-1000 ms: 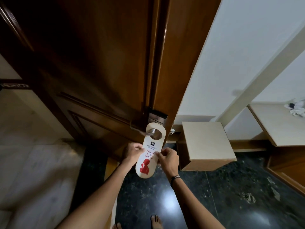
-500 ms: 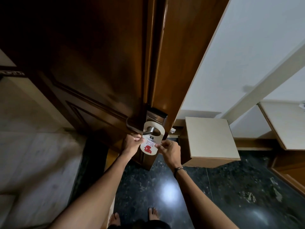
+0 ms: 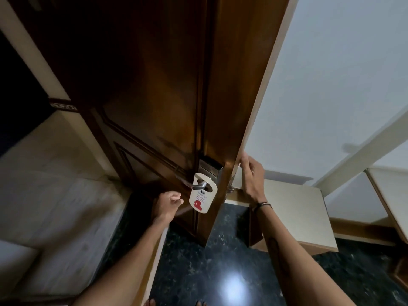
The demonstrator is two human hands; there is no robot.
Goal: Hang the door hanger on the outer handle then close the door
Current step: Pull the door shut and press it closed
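The door hanger (image 3: 203, 193) hangs free on the outer handle (image 3: 189, 183), left hand (image 3: 168, 203) loosely curled and empty beside it, right hand (image 3: 251, 176) open against the door (image 3: 154, 96) edge, seemingly ready to swing it closed

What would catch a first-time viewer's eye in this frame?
First the white door hanger with its red figure, hanging from the metal lever handle against the dark wooden door at centre. Next the two bare hands: the left hand sits loosely curled just left of the hanger, not touching it, while the right hand reaches round the door's edge. A bright light reflection glares off the dark polished floor below.
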